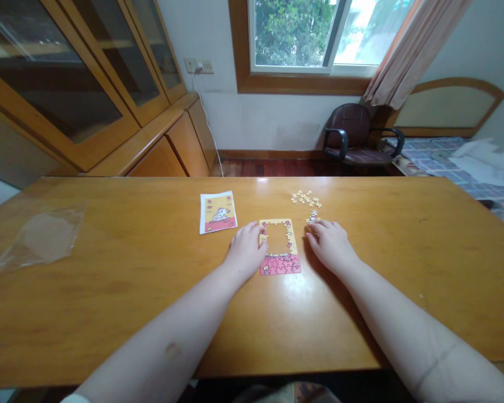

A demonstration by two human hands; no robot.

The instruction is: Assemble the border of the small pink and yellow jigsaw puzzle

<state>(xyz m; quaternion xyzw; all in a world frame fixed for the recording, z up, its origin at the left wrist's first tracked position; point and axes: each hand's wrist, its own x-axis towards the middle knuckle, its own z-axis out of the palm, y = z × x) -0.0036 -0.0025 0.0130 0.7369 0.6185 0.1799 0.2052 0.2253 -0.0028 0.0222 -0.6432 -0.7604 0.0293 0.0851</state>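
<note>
A small jigsaw puzzle (280,263) lies on the wooden table (130,280), its yellow and pink border joined and its middle an open hole. My left hand (247,249) rests against the puzzle's left edge, fingers curled with the tips touching the frame. My right hand (330,243) lies just right of the puzzle, fingers bent down on the table near a few loose pieces (313,216). What, if anything, is under those fingers is hidden. A heap of loose pieces (306,197) sits farther back.
A reference picture card (217,211) lies left of the puzzle. A clear plastic bag (42,238) is at the table's far left. Behind the table stand a wooden cabinet (109,84), a dark armchair (355,137) and a bed (466,162) at the right.
</note>
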